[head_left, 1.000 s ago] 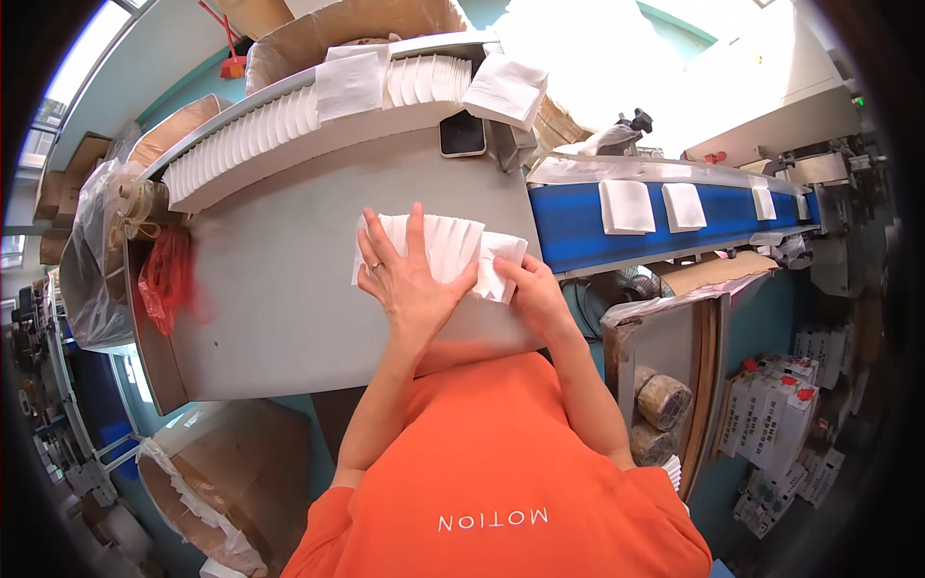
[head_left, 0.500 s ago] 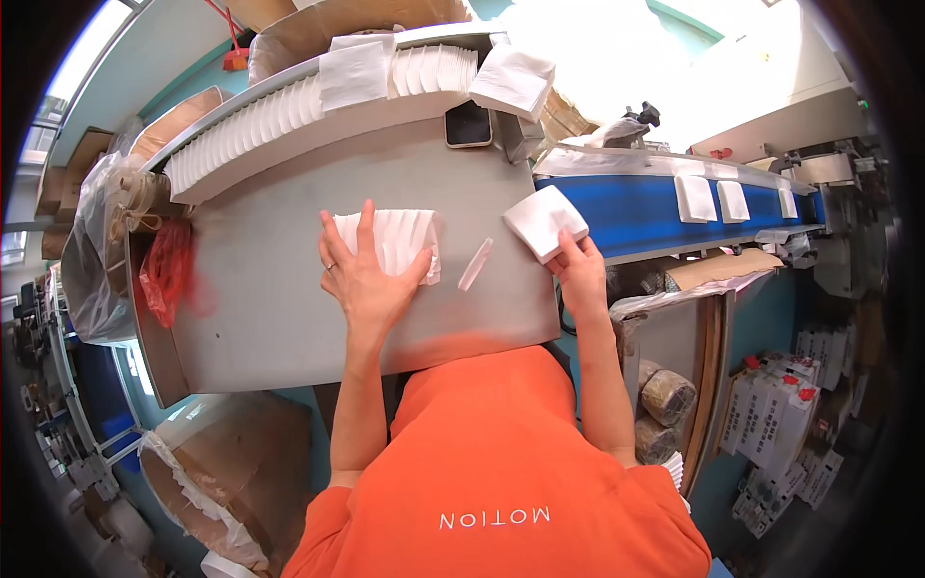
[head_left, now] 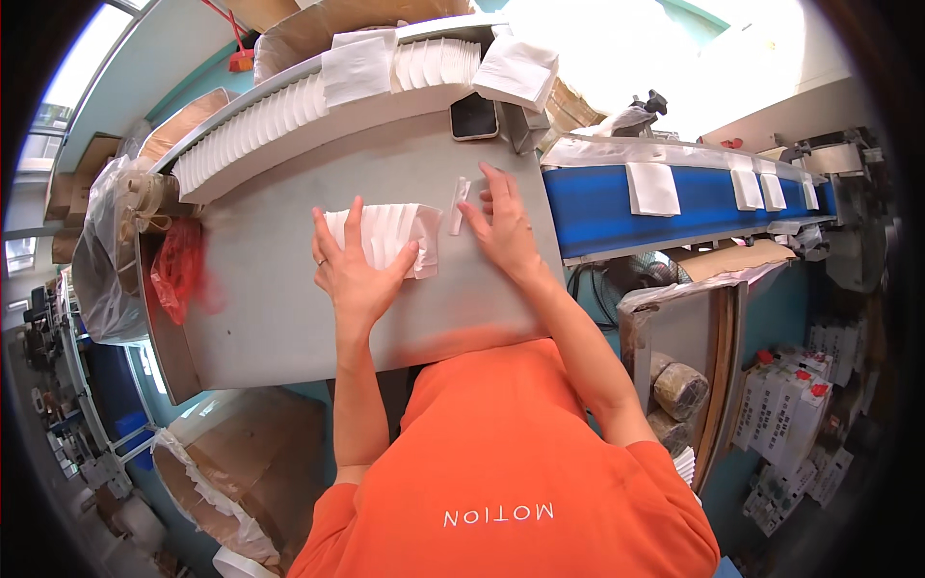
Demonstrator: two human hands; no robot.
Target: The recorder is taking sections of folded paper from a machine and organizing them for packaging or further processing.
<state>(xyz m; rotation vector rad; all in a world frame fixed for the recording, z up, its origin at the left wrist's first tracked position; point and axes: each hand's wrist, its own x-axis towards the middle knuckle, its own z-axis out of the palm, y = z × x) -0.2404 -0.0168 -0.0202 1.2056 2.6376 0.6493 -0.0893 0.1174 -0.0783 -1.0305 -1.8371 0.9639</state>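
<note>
A row of white folded paper napkins point(head_left: 387, 234) stands on the grey metal table, edges up and leaning together. My left hand point(head_left: 361, 275) spans the row, fingers at its left end and thumb at its right end, holding it together. A looser napkin hangs at the row's right end. Just right of the row is a narrow white strip point(head_left: 457, 206), tilted slightly. My right hand point(head_left: 506, 231) is beside the strip, fingers apart, the thumb close to or touching it; the exact contact cannot be made out. No napkin shows in that hand.
A long curved row of white napkins point(head_left: 260, 123) fills a rack along the table's far edge. Loose napkins point(head_left: 515, 72) lie on top, near a phone point(head_left: 474, 118). At right, a blue conveyor belt point(head_left: 597, 207) carries several napkins. A red plastic bag point(head_left: 180, 270) hangs at left.
The napkin in my right hand has left it, and that hand has moved left and away from me to the strip. The strip now lies farther off and more upright. More napkins show on the belt.
</note>
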